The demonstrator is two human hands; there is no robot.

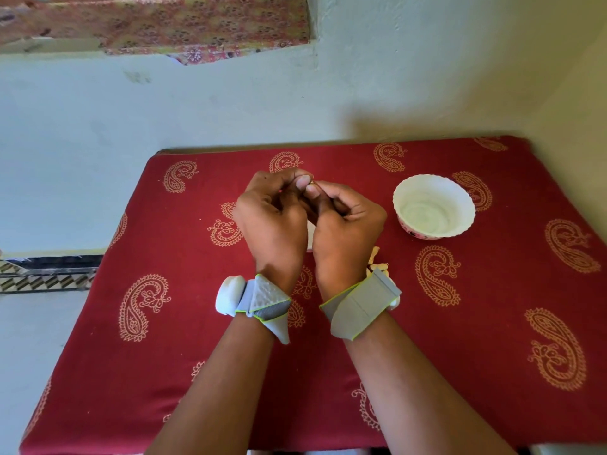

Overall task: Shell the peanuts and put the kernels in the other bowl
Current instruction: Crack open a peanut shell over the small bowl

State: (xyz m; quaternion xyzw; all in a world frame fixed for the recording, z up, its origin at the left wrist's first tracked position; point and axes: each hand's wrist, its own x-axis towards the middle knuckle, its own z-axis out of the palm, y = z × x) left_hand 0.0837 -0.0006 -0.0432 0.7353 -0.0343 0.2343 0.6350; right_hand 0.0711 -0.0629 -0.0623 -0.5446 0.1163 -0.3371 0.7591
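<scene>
Both hands meet above the middle of the red table. My left hand (274,218) and my right hand (348,221) pinch a small peanut (311,182) between thumbs and fingertips; only a sliver of it shows. A white scalloped bowl (433,206) stands to the right of my right hand, and I see nothing inside it. A second white bowl (310,236) is almost wholly hidden behind my hands; just a strip of it shows between the wrists. A few pale shell pieces (376,261) lie on the cloth beside my right wrist.
The table carries a red cloth (164,323) with orange paisley print. A pale wall stands right behind the table's far edge. A tiled floor shows off the left side. Grey straps are wrapped around both wrists.
</scene>
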